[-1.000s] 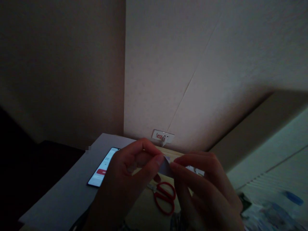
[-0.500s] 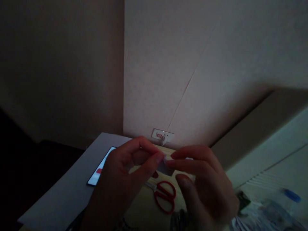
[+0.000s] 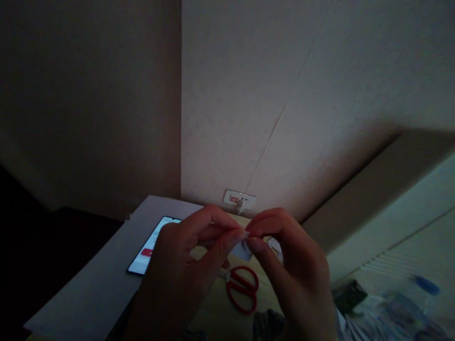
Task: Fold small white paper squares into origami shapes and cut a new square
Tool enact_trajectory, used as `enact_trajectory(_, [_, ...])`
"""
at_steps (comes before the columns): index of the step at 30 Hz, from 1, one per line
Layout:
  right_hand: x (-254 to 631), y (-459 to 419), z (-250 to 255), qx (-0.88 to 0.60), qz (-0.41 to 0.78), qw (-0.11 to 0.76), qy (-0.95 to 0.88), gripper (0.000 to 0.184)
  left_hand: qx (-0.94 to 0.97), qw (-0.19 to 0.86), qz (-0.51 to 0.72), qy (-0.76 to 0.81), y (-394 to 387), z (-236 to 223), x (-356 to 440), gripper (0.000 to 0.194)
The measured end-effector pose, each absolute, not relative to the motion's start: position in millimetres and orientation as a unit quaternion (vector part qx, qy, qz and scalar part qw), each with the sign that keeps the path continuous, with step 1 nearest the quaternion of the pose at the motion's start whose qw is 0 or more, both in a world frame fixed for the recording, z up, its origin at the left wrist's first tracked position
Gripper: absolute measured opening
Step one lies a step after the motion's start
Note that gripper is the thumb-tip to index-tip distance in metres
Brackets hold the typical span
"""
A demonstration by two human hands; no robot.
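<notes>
Between my two hands is a small piece of white paper, pinched at its upper edge. My left hand is closed, thumb and forefinger pressed together on the paper. My right hand also pinches it, its thumb and fingertips almost touching those of the left. The fingers hide much of the paper's top. Below the hands, scissors with red handles lie on the wooden tabletop, their blades partly covered by my left hand. Another white scrap shows behind my right fingers.
A lit phone lies on a white board or sheet at the left. On the wall behind is a socket with a plug in it. A clear plastic bottle with a blue cap stands among clutter at the lower right.
My right hand has moved left and its thumb has closed onto the paper beside my left fingertips. The left hand has shifted only slightly.
</notes>
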State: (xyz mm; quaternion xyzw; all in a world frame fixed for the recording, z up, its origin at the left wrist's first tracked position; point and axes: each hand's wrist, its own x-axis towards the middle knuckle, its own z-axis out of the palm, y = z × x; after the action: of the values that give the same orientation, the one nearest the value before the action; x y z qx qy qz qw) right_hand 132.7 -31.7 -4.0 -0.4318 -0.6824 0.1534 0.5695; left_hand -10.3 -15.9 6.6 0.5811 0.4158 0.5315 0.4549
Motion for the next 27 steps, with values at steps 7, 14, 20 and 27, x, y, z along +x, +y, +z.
enact_trajectory(7, [127.9,-33.1,-5.1,-0.453,0.086,0.583,-0.669,0.017,0.571,0.474,0.535,0.404,-14.4,4.5,-8.0,0.009])
enact_trajectory(14, [128.8,-34.6,-5.1,-0.443,0.107,0.600,-0.657,0.017,0.586,0.462,0.540,0.389,-13.2,4.4,-8.7,0.009])
enact_trajectory(20, [133.8,-33.8,-4.8,-0.437,0.138,0.582,-0.672,0.011,0.572,0.469,0.546,0.393,-12.4,3.5,-8.6,0.013])
enact_trajectory(27, [131.9,-36.3,-2.5,-0.455,0.114,0.578,-0.668,0.017,0.564,0.479,0.549,0.388,-11.9,3.9,-7.8,0.013])
